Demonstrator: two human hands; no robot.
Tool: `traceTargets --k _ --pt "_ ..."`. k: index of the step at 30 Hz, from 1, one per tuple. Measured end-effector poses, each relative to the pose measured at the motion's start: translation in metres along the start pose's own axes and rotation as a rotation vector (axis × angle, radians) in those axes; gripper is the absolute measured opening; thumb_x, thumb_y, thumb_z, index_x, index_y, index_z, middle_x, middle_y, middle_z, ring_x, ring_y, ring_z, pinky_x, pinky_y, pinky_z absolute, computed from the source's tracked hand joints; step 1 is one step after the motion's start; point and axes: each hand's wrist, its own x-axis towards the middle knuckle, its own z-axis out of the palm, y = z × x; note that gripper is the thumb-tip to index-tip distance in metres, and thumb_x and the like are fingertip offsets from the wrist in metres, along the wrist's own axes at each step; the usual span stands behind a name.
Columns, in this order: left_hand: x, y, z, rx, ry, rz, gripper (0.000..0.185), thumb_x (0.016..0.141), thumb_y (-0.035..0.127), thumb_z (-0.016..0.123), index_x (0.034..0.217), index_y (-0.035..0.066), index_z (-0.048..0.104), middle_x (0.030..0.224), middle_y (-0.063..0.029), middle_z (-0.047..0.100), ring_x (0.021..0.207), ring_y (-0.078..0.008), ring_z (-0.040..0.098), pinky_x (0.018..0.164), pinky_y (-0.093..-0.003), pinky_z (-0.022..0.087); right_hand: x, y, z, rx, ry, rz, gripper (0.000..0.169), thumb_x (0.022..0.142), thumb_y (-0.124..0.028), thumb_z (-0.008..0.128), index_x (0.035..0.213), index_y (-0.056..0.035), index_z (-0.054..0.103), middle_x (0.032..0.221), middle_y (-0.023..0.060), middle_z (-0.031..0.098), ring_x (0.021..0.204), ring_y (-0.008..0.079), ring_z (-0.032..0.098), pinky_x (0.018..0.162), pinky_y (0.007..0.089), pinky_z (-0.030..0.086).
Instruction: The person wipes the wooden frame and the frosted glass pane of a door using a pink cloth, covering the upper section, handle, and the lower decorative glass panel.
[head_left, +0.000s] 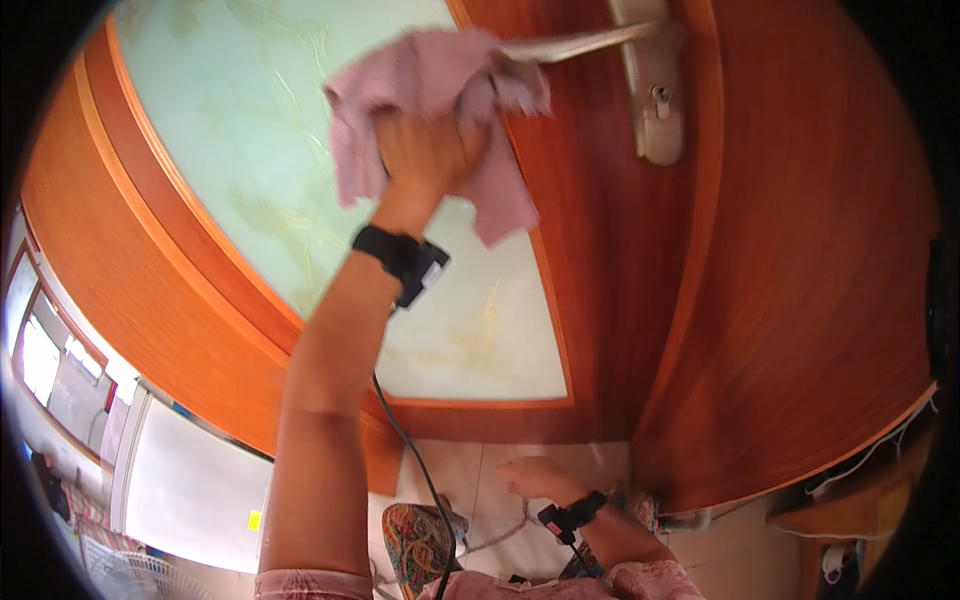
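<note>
My left hand (424, 146) presses a pink cloth (420, 71) flat against the frosted glass panel (480, 330) of a wooden door, fingers partly hidden in its folds. The cloth's upper right part touches or lies close to the tip of the metal door handle (577, 45). Beside the handle is a metal lock plate (660, 105) with a keyhole. My right hand (536, 478) hangs low over the tiled floor, away from the door, with no object visible in it; its fingers are loosely curled. Both wrists wear black straps with small devices.
A black cable (420, 457) runs down from the left wrist device. At lower left stand a white cabinet-like appliance (195, 480) and a fan (142, 574). Brown wood panelling (810, 262) fills the right side, with white cords (862, 457) and a wooden furniture piece (847, 502) below it.
</note>
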Motion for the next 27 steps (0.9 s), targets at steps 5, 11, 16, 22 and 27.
traceTargets --k 5,11,16,22,27 --pt "-0.135 0.065 -0.001 -0.453 -0.243 0.115 0.048 0.072 0.02 0.051 0.112 -0.004 0.04 0.107 -0.0196 0.045 0.1 -0.0327 0.042 0.083 -0.0397 0.036 0.0 -0.009 -0.003 -0.062 -0.144 0.072 0.02 0.071 -0.021 0.051 0.086 -0.0075 0.052 0.085 0.0138 0.056 0.079 0.0322 0.054 0.065 0.0425 0.044" --pt "-0.308 0.099 0.037 -0.662 -1.103 0.223 0.02 0.066 0.023 0.057 0.078 0.007 0.06 0.08 -0.0128 0.058 0.079 -0.0239 0.054 0.07 -0.0329 0.042 0.002 0.011 0.013 -0.014 -0.146 0.139 0.021 0.071 -0.021 0.05 0.086 -0.0053 0.052 0.083 0.0147 0.056 0.079 0.032 0.054 0.065 0.0422 0.043" --pt "-0.335 0.075 0.068 -0.91 -1.171 0.285 0.03 0.061 0.032 0.062 0.08 0.009 0.061 0.078 -0.0117 0.058 0.078 -0.0248 0.054 0.071 -0.0339 0.041 0.006 0.005 0.007 -0.019 -0.11 0.093 0.022 0.072 -0.02 0.049 0.087 -0.0048 0.051 0.083 0.0153 0.056 0.079 0.032 0.054 0.064 0.0427 0.042" --pt "-0.109 -0.002 0.007 -0.44 -0.066 -0.3 0.037 0.061 0.023 0.057 0.091 0.001 0.054 0.077 -0.0153 0.057 0.073 -0.0354 0.051 0.074 -0.0436 0.037 0.004 -0.006 -0.004 -0.023 -0.142 0.083 0.02 0.072 -0.02 0.05 0.087 -0.0063 0.052 0.082 0.0153 0.055 0.078 0.0329 0.054 0.065 0.0437 0.042" --pt "-0.063 0.019 -0.002 -0.187 0.34 -0.092 0.044 0.067 0.028 0.049 0.1 -0.001 0.05 0.093 -0.0202 0.051 0.09 -0.0399 0.042 0.077 -0.0506 0.029 0.008 -0.002 0.003 0.001 -0.141 0.118 0.02 0.072 -0.02 0.05 0.088 -0.0081 0.052 0.083 0.0155 0.055 0.078 0.0328 0.053 0.065 0.0432 0.043"
